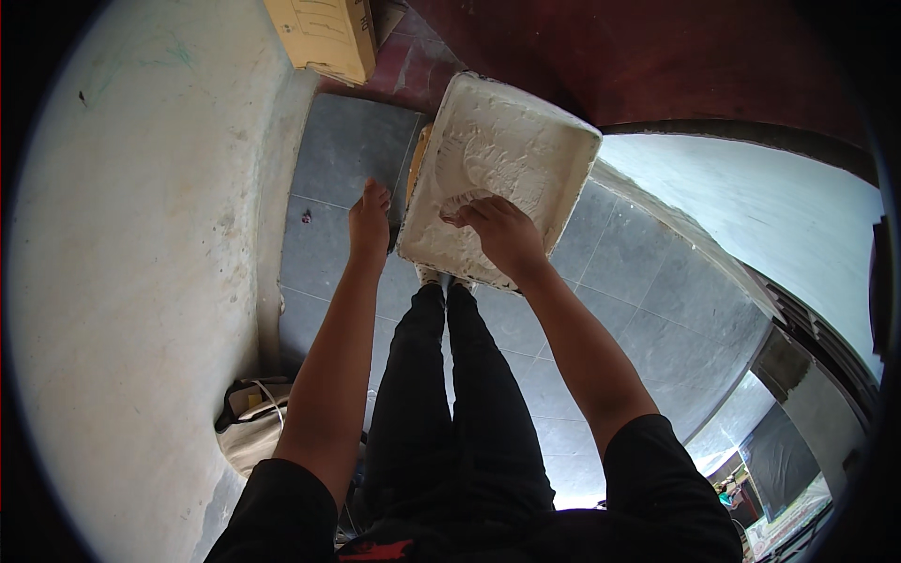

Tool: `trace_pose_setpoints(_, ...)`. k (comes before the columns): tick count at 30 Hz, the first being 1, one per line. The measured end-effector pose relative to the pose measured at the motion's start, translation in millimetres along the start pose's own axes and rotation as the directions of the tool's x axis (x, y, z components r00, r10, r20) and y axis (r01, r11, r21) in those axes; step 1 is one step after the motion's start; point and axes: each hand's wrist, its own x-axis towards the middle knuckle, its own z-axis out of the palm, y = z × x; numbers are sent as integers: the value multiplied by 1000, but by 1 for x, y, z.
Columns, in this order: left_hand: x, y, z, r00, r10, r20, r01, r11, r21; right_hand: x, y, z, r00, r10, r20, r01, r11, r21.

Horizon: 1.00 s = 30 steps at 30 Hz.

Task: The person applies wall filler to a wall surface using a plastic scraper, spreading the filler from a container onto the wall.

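Observation:
A shallow rectangular tray point(574, 192) with a pale, scuffed rim lies in front of my feet. Cream-white powdery or pasty material point(521, 141) covers its bottom, marked with curved ridges and lumps. My right hand point(502, 233) is over the tray's near part, fingers closed on a pale ribbed piece point(464, 201), perhaps clear plastic; its exact kind is unclear. Just outside the tray's left edge, my left hand point(370, 218) hangs with curled fingers. Whether anything is inside them is hidden.
A cardboard box point(328, 38) stands beyond the tray at the far left. Grey tiles point(343, 141) cover the floor, with a pale wall point(150, 244) on the left. A beige bag point(251, 436) sits beside my left arm. A dark red surface point(657, 56) spans the far side.

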Motion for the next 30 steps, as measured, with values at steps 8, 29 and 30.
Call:
trace_pose_setpoints(8,7,9,23,994,35,104,-53,983,173,17,29,-13,976,163,-147,-174,983,-63)
trace_pose_setpoints(29,24,29,8,909,-168,382,98,976,196,25,14,9,335,928,-164,-784,371,498)
trace_pose_setpoints(30,24,29,8,906,-178,384,107,974,200,24,13,8,353,919,-176,-796,394,460)
